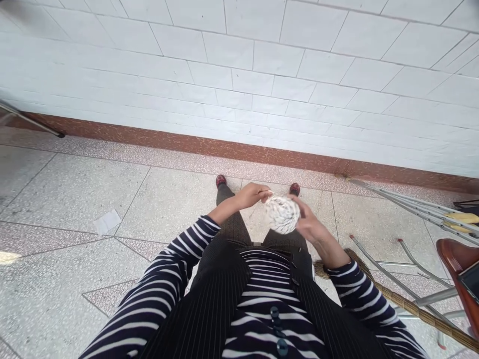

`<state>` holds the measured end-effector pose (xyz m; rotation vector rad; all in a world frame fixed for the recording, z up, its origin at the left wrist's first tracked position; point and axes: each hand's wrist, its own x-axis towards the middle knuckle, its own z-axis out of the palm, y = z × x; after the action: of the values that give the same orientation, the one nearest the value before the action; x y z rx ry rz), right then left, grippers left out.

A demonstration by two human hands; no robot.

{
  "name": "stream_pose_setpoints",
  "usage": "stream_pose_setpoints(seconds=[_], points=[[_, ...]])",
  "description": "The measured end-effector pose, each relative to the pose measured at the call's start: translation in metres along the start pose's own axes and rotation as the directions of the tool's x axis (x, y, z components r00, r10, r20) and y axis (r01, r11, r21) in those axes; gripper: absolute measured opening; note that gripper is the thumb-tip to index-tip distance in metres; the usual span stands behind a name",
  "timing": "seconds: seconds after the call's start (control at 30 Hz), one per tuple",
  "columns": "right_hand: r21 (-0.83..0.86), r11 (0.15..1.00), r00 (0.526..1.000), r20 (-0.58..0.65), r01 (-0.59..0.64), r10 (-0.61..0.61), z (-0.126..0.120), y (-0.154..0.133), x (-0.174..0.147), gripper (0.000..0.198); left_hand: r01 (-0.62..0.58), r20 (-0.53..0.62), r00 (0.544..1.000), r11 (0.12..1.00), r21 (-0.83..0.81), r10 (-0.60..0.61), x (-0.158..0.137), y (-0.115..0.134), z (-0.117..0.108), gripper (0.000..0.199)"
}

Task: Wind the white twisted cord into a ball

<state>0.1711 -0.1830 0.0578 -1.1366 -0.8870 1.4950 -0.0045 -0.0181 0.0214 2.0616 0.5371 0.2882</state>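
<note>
In front of my lap is a round white piece that looks braided or coiled from thick cord; motion blurs it a little. My left hand is closed in a pinch at its upper left edge, where a short pale strand seems to show at the fingertips. With fingers curled round the right rim, my right hand supports the piece from the side. Some of the right fingers are hidden behind it.
A white tiled wall rises ahead above a red-brown skirting. At right are metal crutches, a metal-legged chair and a long straw-like bundle. A paper lies on the floor at left, near a metal leg.
</note>
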Motion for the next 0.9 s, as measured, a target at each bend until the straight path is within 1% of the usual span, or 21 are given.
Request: stream_pose_setpoints(seconds=[0.1, 0.23, 0.37, 0.5, 0.57, 0.63, 0.67, 0.7, 0.77, 0.8, 0.83, 0.9], points=[[0.082, 0.993, 0.992, -0.106, 0.081, -0.073, -0.008, -0.031, 0.003, 0.070, 0.039, -0.008, 0.999, 0.992, -0.117, -0.040, 0.006, -0.004, 0.003, 0.038], [0.085, 0.968, 0.947, -0.243, 0.238, -0.211, -0.010, -0.069, 0.014, 0.072, 0.032, 0.011, 0.999, 0.960, -0.279, -0.030, 0.009, 0.000, -0.002, 0.036], [0.022, 0.934, 0.897, -0.286, 0.357, -0.337, -0.005, -0.094, 0.027, 0.063, 0.062, 0.060, 0.997, 0.924, -0.376, -0.042, 0.008, 0.004, -0.008, 0.035], [-0.065, 0.902, 0.852, -0.307, 0.426, -0.424, -0.009, -0.102, 0.040, 0.053, 0.021, 0.042, 0.999, 0.893, -0.450, -0.002, 0.008, 0.002, -0.010, 0.033], [-0.109, 0.896, 0.841, -0.312, 0.431, -0.443, -0.013, -0.100, 0.045, 0.053, 0.003, 0.031, 0.999, 0.861, -0.509, 0.015, 0.007, 0.003, -0.009, 0.032], [-0.166, 0.885, 0.822, -0.328, 0.435, -0.466, -0.017, -0.095, 0.050, 0.055, 0.016, 0.047, 0.999, 0.834, -0.551, 0.012, 0.005, 0.008, -0.005, 0.032], [-0.216, 0.872, 0.799, -0.348, 0.440, -0.490, -0.018, -0.092, 0.053, 0.057, 0.031, 0.066, 0.998, 0.831, -0.556, 0.007, 0.004, 0.013, -0.002, 0.032], [-0.285, 0.850, 0.767, -0.371, 0.442, -0.523, -0.019, -0.088, 0.056, 0.060, 0.042, 0.087, 0.996, 0.838, -0.544, 0.006, 0.002, 0.018, 0.001, 0.031], [-0.478, 0.780, 0.695, -0.394, 0.404, -0.602, -0.020, -0.077, 0.062, 0.068, 0.044, 0.117, 0.993, 0.876, -0.479, 0.014, 0.000, 0.031, 0.006, 0.031], [-0.582, 0.732, 0.673, -0.384, 0.355, -0.632, -0.020, -0.071, 0.065, 0.072, 0.033, 0.122, 0.992, 0.904, -0.426, 0.022, 0.000, 0.037, 0.008, 0.031], [-0.675, 0.678, 0.670, -0.362, 0.292, -0.648, -0.020, -0.064, 0.067, 0.074, 0.017, 0.114, 0.993, 0.934, -0.356, 0.026, 0.000, 0.042, 0.009, 0.032], [-0.805, 0.572, 0.696, -0.320, 0.158, -0.643, -0.020, -0.050, 0.070, 0.073, -0.006, 0.076, 0.997, 0.985, -0.173, 0.020, 0.000, 0.048, 0.010, 0.033]])
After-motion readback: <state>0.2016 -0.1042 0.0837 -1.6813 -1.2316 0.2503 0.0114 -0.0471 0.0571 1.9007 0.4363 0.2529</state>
